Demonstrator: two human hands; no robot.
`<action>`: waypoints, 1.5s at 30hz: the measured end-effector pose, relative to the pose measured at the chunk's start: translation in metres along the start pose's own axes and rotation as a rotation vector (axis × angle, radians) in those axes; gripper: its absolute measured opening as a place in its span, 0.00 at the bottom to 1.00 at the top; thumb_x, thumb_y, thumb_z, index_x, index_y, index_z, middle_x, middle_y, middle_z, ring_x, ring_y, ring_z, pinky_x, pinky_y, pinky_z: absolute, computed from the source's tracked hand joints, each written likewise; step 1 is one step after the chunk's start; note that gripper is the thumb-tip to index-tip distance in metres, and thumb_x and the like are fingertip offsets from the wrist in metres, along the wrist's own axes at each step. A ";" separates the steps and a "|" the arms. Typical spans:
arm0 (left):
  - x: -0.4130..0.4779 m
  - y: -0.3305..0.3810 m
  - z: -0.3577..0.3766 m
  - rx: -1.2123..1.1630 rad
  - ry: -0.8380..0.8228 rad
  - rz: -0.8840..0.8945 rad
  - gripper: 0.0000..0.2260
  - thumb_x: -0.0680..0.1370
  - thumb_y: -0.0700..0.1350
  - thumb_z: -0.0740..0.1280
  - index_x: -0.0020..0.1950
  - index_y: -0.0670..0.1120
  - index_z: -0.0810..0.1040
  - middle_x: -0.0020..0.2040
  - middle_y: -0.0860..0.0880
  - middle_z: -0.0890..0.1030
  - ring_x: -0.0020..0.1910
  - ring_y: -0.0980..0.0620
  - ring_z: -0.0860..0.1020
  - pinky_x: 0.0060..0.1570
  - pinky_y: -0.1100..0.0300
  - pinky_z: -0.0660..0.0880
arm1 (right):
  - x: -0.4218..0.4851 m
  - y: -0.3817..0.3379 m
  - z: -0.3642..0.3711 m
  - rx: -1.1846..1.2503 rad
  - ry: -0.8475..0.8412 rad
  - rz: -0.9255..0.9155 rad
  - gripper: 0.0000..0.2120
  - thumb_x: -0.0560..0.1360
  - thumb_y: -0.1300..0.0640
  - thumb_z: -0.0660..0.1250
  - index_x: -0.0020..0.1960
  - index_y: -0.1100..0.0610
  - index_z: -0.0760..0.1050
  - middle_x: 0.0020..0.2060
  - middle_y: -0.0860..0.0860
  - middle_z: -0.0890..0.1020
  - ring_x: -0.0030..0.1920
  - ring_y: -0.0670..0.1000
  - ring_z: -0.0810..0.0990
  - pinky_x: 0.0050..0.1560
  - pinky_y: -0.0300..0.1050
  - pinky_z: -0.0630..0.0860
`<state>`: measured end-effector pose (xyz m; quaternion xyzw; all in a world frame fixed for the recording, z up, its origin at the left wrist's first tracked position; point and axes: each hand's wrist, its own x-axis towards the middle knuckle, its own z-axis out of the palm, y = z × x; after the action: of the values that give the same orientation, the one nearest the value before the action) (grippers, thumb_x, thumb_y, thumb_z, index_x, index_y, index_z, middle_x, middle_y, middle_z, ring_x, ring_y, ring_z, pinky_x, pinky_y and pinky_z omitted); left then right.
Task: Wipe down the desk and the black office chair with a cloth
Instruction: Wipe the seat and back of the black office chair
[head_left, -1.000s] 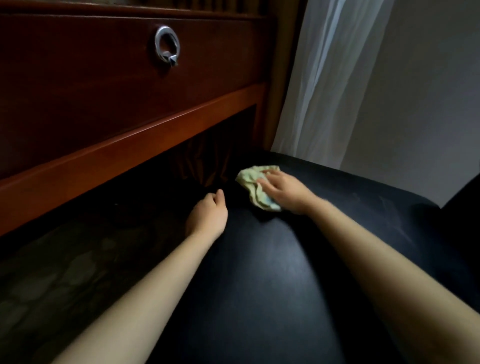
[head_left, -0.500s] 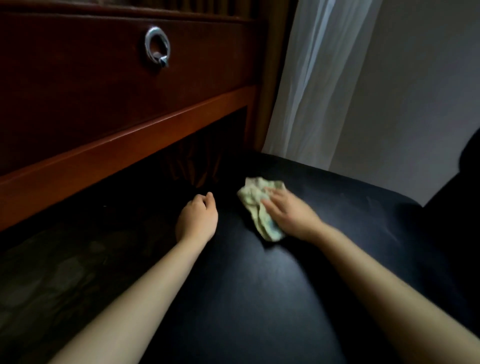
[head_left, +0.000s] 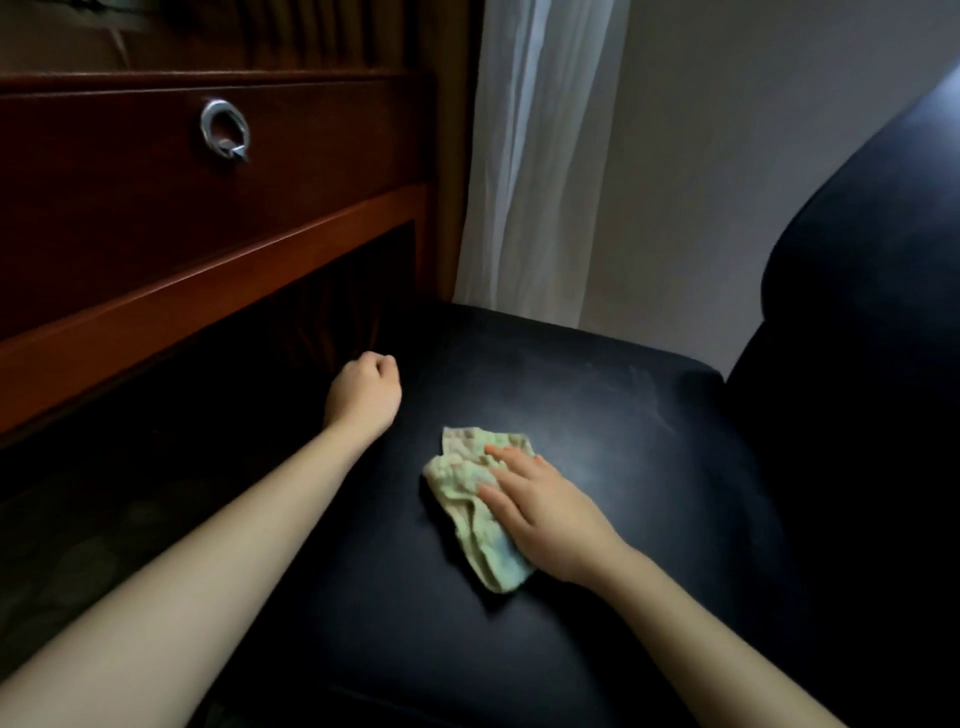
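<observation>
A crumpled pale green cloth (head_left: 465, 501) lies on the black chair seat (head_left: 613, 410), near its middle. My right hand (head_left: 545, 514) presses flat on the cloth's right side, fingers straight and spread. At the seat's left edge my left hand (head_left: 363, 395) is curled over the edge, its fingertips hidden below. The chair's black backrest (head_left: 872, 312) rises at the right. The dark red wooden desk (head_left: 156, 301) fills the upper left, its lower rail just above and left of the seat.
A drawer with a silver ring pull (head_left: 226, 130) sits in the desk front. A white curtain (head_left: 535, 156) and a grey wall (head_left: 727, 156) stand behind the chair. Dark patterned carpet (head_left: 62, 545) shows at the lower left, under the desk.
My right hand has slid the cloth from the seat's far left corner towards me and to the right. The left hand has stayed at the seat's edge.
</observation>
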<state>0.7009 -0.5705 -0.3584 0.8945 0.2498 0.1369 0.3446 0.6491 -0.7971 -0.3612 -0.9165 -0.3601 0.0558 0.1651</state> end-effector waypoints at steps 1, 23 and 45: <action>-0.002 0.004 0.005 0.036 -0.033 0.050 0.17 0.82 0.49 0.53 0.64 0.44 0.74 0.64 0.39 0.75 0.63 0.39 0.72 0.60 0.52 0.68 | 0.011 0.010 0.000 -0.021 0.023 0.037 0.37 0.75 0.33 0.37 0.69 0.51 0.70 0.73 0.51 0.64 0.73 0.51 0.60 0.72 0.41 0.51; -0.010 -0.002 0.034 0.350 -0.095 0.173 0.22 0.81 0.60 0.46 0.73 0.58 0.61 0.76 0.53 0.59 0.74 0.49 0.56 0.70 0.48 0.54 | 0.173 0.135 -0.039 -0.127 0.150 0.358 0.25 0.83 0.48 0.45 0.72 0.61 0.64 0.72 0.60 0.66 0.71 0.59 0.64 0.71 0.48 0.57; -0.044 0.074 0.041 0.628 -0.264 0.326 0.26 0.79 0.60 0.55 0.73 0.47 0.63 0.72 0.42 0.62 0.70 0.41 0.61 0.65 0.48 0.62 | -0.058 0.054 -0.002 -0.064 0.149 0.431 0.50 0.63 0.27 0.22 0.74 0.44 0.60 0.75 0.48 0.60 0.75 0.51 0.57 0.74 0.47 0.55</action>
<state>0.7069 -0.6640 -0.3412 0.9945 0.0875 -0.0099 0.0567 0.6415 -0.8740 -0.3785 -0.9786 -0.1444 0.0106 0.1465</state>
